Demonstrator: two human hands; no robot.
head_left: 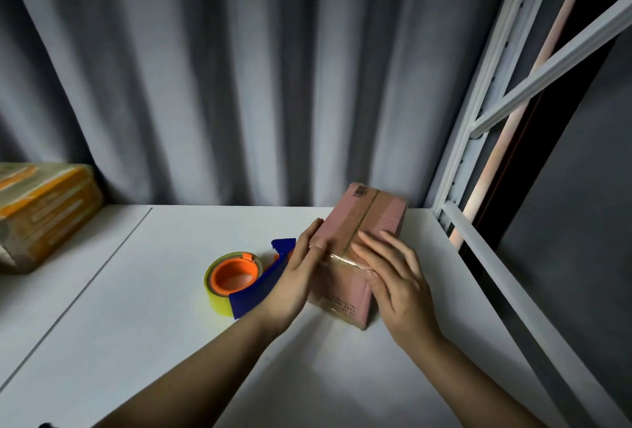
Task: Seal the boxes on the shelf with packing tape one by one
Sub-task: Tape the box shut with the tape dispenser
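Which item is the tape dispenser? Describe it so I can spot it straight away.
On the white shelf in front of the grey curtain, look just left of the pink box that both hands press on. The tape dispenser lies there behind the left hand: blue frame, orange hub, yellowish tape roll, unlike the orange-taped parcel far left.

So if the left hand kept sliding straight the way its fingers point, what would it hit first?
Probably nothing soon: the left hand lies flat along the pink box, fingers aimed at the grey curtain behind the shelf. Depth is unclear.
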